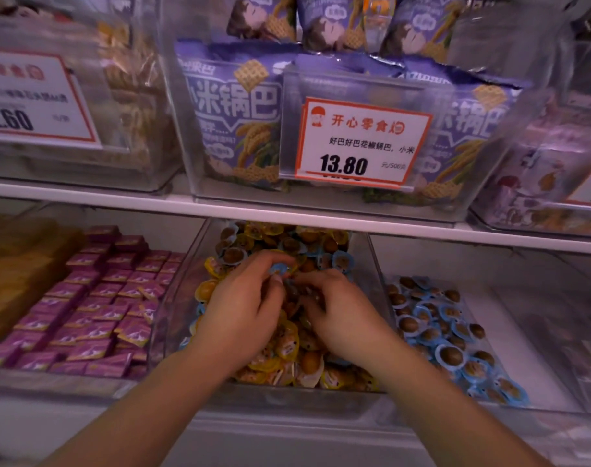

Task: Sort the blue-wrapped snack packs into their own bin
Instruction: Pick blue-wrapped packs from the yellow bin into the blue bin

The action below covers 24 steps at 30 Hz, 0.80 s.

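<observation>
Both my hands are inside the middle clear bin [371, 264] on the lower shelf, over a mixed heap of small round snack packs with yellow [287, 345] and blue [341, 261] wrappers. My left hand [243, 308] has curled fingers and pinches a blue-wrapped pack [278, 269] at its fingertips. My right hand [338, 308] lies beside it with fingers curled down into the heap; what it holds is hidden. The bin to the right [510, 318] holds only blue-wrapped packs [449, 355].
A bin of purple square packs [95, 308] stands to the left. The white shelf edge [321, 214] runs just above the bins. On the upper shelf stands a bin of purple bags [233, 123] with a price card [361, 143].
</observation>
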Available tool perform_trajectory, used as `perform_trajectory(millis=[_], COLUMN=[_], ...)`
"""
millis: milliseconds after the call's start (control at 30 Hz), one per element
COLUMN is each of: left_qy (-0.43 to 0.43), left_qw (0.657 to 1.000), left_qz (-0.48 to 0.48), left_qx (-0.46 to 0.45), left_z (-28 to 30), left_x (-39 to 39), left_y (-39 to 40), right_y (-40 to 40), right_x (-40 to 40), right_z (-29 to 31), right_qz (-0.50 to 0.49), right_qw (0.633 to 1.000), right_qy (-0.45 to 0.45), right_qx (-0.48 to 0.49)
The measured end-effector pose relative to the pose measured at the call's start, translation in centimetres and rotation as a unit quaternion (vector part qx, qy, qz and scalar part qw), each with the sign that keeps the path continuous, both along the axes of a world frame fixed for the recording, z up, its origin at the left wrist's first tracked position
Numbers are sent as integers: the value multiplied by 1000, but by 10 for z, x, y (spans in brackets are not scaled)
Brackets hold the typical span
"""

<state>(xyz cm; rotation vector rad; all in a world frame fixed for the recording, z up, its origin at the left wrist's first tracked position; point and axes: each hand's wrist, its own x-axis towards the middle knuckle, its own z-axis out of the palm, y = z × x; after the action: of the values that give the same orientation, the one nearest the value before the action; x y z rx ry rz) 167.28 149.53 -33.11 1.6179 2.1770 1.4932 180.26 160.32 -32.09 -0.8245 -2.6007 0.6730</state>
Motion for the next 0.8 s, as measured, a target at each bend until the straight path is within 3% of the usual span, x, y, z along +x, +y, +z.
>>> perform_trajectory(millis=[67,100,167,233,267,333,400,467,567,667,800], left_qy=[-33,-43,-61,-96,-117,-145,-133,-63,88,111,115], left_qw=[999,998,995,989,987,984,988,997,994,988,982], left_qz=[7,14,30,29,22,7,-5,-8,-28,-77,-115], left_qx=[18,34,74,105,111,103,74,32,-50,-76,-92], left_z=[2,4,8,10,10,7,6,7,11,9,8], left_x=[-1,-1,2,7,9,12,13,14,21,27,32], left_y=[-1,-2,-2,-2,-1,-1,-2,-3,-4,-7,-10], right_y=[-2,-1,0,0,-1,-5,-12,-19,-28,-26,11], right_x=[-5,-7,-11,-13,-14,-15,-16,-17,-13,7,59], right_z=[8,13,23,31,33,35,38,39,41,42,41], right_qz=[-61,-101,-126,-96,-73,-30,-10,-1,-23,-46,-126], right_qw=[983,950,818,703,671,644,647,665,756,837,850], right_qy=[114,184,306,359,366,359,339,330,332,335,375], right_qx=[-127,-233,-471,-606,-641,-675,-682,-670,-564,-430,-348])
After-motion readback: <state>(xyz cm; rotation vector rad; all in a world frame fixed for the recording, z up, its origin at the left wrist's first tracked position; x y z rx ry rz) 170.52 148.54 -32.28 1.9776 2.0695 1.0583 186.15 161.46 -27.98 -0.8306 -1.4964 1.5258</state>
